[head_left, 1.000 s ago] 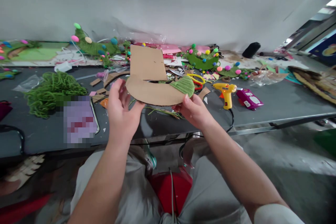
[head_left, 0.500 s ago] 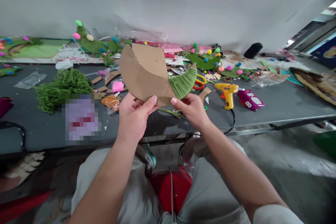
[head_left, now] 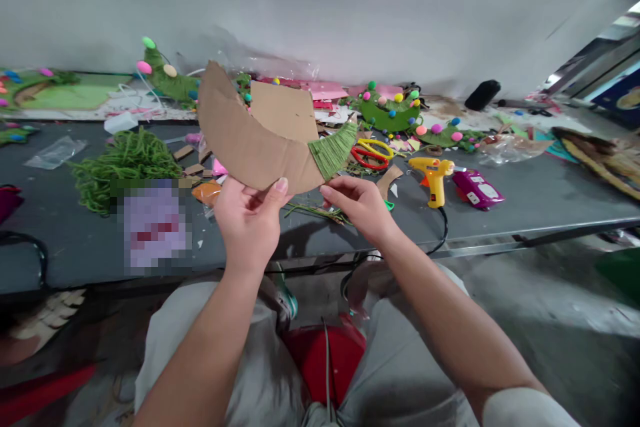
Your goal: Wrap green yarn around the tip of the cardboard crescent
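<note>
A crescent-shaped cardboard cutout (head_left: 250,137) is held up over the table, its right tip wound with green yarn (head_left: 333,150). My left hand (head_left: 253,217) grips its lower edge, thumb in front and fingers behind. At the lower end of the yarn-wound part is my right hand (head_left: 363,207), thumb and fingers pinched close by the edge. Whether a strand lies between those fingertips is hidden. Behind the crescent stands a squarish piece of cardboard (head_left: 285,110), partly covered. Red-and-yellow-handled scissors (head_left: 373,153) lie just beyond my right hand.
A yellow hot glue gun (head_left: 433,180) and a purple packet (head_left: 477,189) lie to the right on the grey table (head_left: 520,203). Left are a heap of green yarn (head_left: 125,163) and a blurred-out purple item (head_left: 156,223). Finished green crescents with pompoms (head_left: 390,117) line the wall.
The crescent has shifted left and tilted, its bare tip rising. My right thumb has slipped off its front face to just below the edge, while my left hand keeps its grip.
</note>
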{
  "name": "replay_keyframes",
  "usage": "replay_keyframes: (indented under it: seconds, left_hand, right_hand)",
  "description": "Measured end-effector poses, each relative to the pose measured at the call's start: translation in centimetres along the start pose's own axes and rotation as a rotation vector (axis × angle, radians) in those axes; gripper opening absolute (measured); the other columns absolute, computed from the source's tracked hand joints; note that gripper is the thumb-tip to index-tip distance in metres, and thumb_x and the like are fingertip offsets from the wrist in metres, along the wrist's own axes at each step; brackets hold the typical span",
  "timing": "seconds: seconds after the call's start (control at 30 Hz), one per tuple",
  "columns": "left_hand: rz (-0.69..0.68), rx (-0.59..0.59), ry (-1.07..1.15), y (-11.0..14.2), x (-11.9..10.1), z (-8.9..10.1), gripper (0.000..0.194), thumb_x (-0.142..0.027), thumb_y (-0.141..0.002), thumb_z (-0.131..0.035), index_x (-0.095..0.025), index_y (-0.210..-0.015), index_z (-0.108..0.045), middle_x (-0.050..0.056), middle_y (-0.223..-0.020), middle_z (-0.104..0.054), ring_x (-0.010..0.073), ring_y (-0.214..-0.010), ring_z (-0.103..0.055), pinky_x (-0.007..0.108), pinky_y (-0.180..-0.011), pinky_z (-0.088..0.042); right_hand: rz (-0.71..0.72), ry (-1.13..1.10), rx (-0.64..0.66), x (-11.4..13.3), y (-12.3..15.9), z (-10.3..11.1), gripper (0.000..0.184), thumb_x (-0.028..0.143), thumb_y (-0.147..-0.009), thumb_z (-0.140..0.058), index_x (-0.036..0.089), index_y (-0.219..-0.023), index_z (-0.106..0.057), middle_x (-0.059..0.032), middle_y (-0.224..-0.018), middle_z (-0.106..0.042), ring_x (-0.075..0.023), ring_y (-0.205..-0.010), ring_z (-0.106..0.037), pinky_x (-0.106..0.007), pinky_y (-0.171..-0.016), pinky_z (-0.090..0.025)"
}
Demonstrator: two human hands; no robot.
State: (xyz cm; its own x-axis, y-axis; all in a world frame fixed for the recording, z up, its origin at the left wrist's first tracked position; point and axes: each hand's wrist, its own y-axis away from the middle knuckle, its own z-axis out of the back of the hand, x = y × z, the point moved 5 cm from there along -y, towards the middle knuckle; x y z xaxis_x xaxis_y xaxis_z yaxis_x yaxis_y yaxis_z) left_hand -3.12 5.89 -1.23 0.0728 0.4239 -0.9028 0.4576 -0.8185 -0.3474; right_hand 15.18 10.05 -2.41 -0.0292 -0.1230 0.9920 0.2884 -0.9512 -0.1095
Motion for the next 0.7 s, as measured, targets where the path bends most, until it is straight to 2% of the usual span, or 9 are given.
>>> replay_keyframes:
  seconds: [0.1,0.2,0.27,0.33,0.43,0.53,0.6,0.67,0.7]
  left_hand:
    - [-0.127,0.006,-0.092,-0.1,-0.5,0.0,0.033,-0.020,-0.076,-0.081,-0.017,-0.103,-0.064,0.005,-0.094,-0.076,0.0176,-0.085,-0.074,0.027,-0.072,-0.064]
    - [-0.301,0.049,-0.222,0.1,-1.1,-0.1,0.023,-0.017,-0.079,-0.078,-0.015,-0.099,-0.065,0.005,-0.090,-0.077,0.0161,-0.080,-0.074,0.025,-0.072,-0.061]
    - [-0.381,0.128,-0.306,0.4,-1.4,-0.3,0.018,-0.014,-0.081,-0.074,-0.016,-0.098,-0.068,0.005,-0.090,-0.077,0.0165,-0.081,-0.074,0.026,-0.075,-0.060]
    - [-0.376,0.257,-0.323,0.6,-1.4,-0.7,0.017,-0.013,-0.083,-0.072,-0.018,-0.099,-0.072,0.006,-0.096,-0.078,0.0194,-0.090,-0.075,0.031,-0.086,-0.060]
    - [-0.217,0.391,-0.177,0.4,-1.4,-1.2,0.017,-0.017,-0.082,-0.071,-0.021,-0.097,-0.077,0.008,-0.111,-0.076,0.0258,-0.110,-0.070,0.040,-0.103,-0.053]
    - [0.045,0.364,0.063,-0.5,-1.0,-0.9,0.022,-0.025,-0.081,-0.069,-0.020,-0.101,-0.078,0.010,-0.122,-0.073,0.0295,-0.122,-0.064,0.043,-0.109,-0.048]
    - [0.324,0.360,0.218,-0.9,-0.2,-0.8,0.031,-0.033,-0.084,-0.064,-0.016,-0.107,-0.075,0.013,-0.123,-0.072,0.0313,-0.121,-0.064,0.045,-0.103,-0.053]
    - [0.608,0.362,0.305,-0.8,0.7,-0.8,0.041,-0.043,-0.086,-0.060,-0.012,-0.109,-0.074,0.017,-0.118,-0.073,0.0320,-0.111,-0.069,0.042,-0.088,-0.060]
    - [0.708,0.366,0.309,-0.5,0.9,-0.7,0.044,-0.047,-0.087,-0.061,-0.011,-0.109,-0.073,0.018,-0.115,-0.074,0.0313,-0.104,-0.072,0.039,-0.080,-0.062]
  right_hand:
    - [-0.023,-0.023,0.019,0.0,0.0,0.0,0.033,0.049,-0.080,-0.075,0.017,-0.085,-0.070,-0.0008,-0.074,-0.067,-0.0143,-0.073,-0.062,-0.027,-0.073,-0.047]
    - [-0.084,-0.084,0.091,-0.2,0.0,-0.1,0.047,0.063,-0.084,-0.064,0.017,-0.088,-0.071,-0.0030,-0.079,-0.067,-0.0152,-0.078,-0.061,-0.027,-0.073,-0.046]
    - [-0.147,-0.192,0.140,-0.5,0.0,-0.2,0.062,0.075,-0.086,-0.050,0.017,-0.091,-0.072,-0.0053,-0.081,-0.066,-0.0164,-0.077,-0.061,-0.028,-0.070,-0.046]
    - [-0.221,-0.281,0.125,-1.0,-0.1,-0.1,0.068,0.080,-0.084,-0.046,0.017,-0.092,-0.071,-0.0066,-0.081,-0.066,-0.0179,-0.076,-0.062,-0.030,-0.067,-0.046]
    - [-0.256,-0.312,0.045,-1.6,-0.1,0.3,0.057,0.074,-0.083,-0.057,0.018,-0.083,-0.069,-0.0067,-0.081,-0.067,-0.0182,-0.077,-0.064,-0.029,-0.067,-0.047]
    - [-0.160,-0.332,0.012,-1.2,-0.1,0.6,0.045,0.063,-0.082,-0.067,0.019,-0.091,-0.069,-0.0060,-0.089,-0.069,-0.0164,-0.081,-0.064,-0.026,-0.066,-0.047]
    - [-0.072,-0.289,-0.017,-0.7,-0.1,0.9,0.042,0.059,-0.081,-0.071,0.020,-0.096,-0.069,-0.0061,-0.092,-0.070,-0.0166,-0.083,-0.065,-0.027,-0.069,-0.049]
    - [0.012,-0.204,-0.056,0.0,0.0,1.2,0.041,0.059,-0.077,-0.074,0.020,-0.088,-0.068,-0.0064,-0.089,-0.070,-0.0187,-0.084,-0.065,-0.030,-0.074,-0.051]
    - [0.047,-0.159,-0.073,0.4,0.0,1.3,0.042,0.061,-0.075,-0.076,0.021,-0.082,-0.067,-0.0065,-0.086,-0.070,-0.0201,-0.085,-0.066,-0.032,-0.077,-0.052]
